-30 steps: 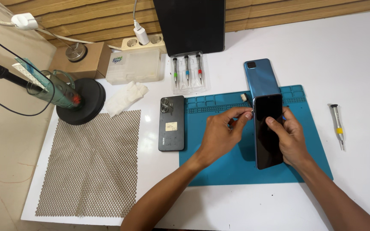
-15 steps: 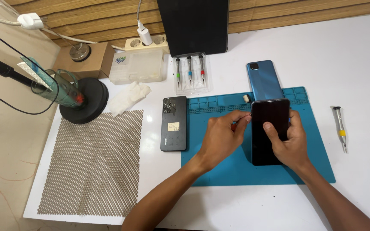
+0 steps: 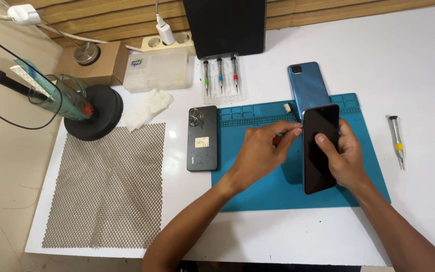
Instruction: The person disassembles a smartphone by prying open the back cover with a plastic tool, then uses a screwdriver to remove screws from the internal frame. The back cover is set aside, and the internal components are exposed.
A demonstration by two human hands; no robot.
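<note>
My right hand grips a black phone with a dark screen, holding it screen-up above the blue work mat, thumb on the glass. My left hand pinches a thin metal tool, whose tip is at the phone's upper left corner. A blue phone lies face down just beyond, partly on the mat's far edge. Left of the mat, a second black phone lies face down on the white table.
A screwdriver with a yellow band lies right of the mat. Behind are a clear pack of three screwdrivers, a clear plastic box, a power strip and a dark screen. A mesh mat, white cloth and round black stand are at left.
My right hand has drawn the dark-screened phone toward me, off the blue phone's lower end. My left hand's fingertips have stayed at its upper left corner.
</note>
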